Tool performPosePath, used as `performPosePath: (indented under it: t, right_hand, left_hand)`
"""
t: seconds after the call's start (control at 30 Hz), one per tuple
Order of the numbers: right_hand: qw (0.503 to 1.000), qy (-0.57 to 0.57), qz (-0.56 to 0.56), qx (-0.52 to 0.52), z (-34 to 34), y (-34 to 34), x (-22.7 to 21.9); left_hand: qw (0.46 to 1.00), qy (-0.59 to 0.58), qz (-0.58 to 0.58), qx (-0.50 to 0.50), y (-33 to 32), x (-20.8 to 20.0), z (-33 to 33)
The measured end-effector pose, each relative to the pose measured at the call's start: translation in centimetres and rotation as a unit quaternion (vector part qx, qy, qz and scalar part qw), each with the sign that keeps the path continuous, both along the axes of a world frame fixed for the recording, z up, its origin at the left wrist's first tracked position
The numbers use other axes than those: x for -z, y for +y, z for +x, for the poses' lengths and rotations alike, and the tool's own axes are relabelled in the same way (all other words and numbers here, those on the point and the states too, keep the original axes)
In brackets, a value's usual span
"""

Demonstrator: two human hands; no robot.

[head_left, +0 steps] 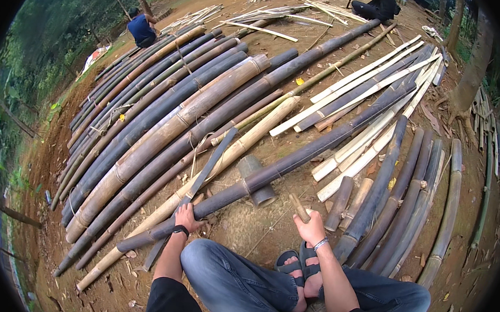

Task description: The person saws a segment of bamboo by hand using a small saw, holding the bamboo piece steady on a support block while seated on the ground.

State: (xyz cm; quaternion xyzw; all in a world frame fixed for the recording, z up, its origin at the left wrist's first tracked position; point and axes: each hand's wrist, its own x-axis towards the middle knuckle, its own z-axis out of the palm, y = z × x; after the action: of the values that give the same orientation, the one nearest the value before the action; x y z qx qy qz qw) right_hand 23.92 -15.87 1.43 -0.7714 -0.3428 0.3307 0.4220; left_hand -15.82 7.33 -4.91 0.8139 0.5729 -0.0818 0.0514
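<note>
In front of my crossed legs a long dark bamboo pole (pixel 293 160) runs from lower left to upper right. My left hand (pixel 187 219) is closed over its near part. A narrow dark bamboo slat (pixel 213 159) crosses beneath the pole beside that hand. Further along, the pole rests across a short, thick bamboo section (pixel 263 196). My right hand (pixel 312 227), held above the ground near my sandals, grips a short light-brown wooden stick (pixel 299 207) that points up and left. Its lower part is hidden in my fist.
Many thick bamboo poles (pixel 164 132) lie side by side on the left, with a pale bamboo pole (pixel 242 147) nearest me. Pale split strips (pixel 377 78) and cut bamboo lengths (pixel 374 205) lie right. Two people (pixel 141 29) sit far back. A tree (pixel 471 67) stands right.
</note>
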Motion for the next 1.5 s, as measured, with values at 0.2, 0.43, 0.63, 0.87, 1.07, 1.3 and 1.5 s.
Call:
performPosePath:
  t: [0.2,0.43,0.63,0.87,1.07,1.3,1.5]
  right_hand:
    - [0.998,-0.05,0.047,-0.008,-1.0,-2.1,3.3]
    - [0.996,0.007,0.083,0.004,1.6,-1.9,4.8]
    - [0.998,0.05,0.008,0.023,1.4,-2.2,4.7]
    - [1.0,0.011,0.015,-0.003,1.5,-2.0,6.6]
    - [0.999,-0.003,0.041,-0.005,1.5,-2.0,5.4]
    - [1.0,-0.007,-0.025,0.001,0.9,0.3,0.8]
    - [0.999,-0.027,-0.002,-0.027,1.1,3.2,-3.1]
  left_hand:
    - [1.0,0.009,0.015,-0.006,-1.5,0.0,0.6]
    - [0.999,0.036,0.02,0.014,-1.5,-0.9,0.9]
    - [0.998,0.052,-0.008,0.017,-1.5,-2.4,1.5]
    - [0.99,0.069,-0.068,0.101,0.8,-8.0,8.8]
    - [0.974,0.072,-0.052,0.208,3.5,-6.1,20.8]
    - [0.992,-0.021,-0.033,0.123,1.4,-2.3,29.6]
    - [0.992,-0.052,-0.009,0.117,2.9,-1.4,30.9]
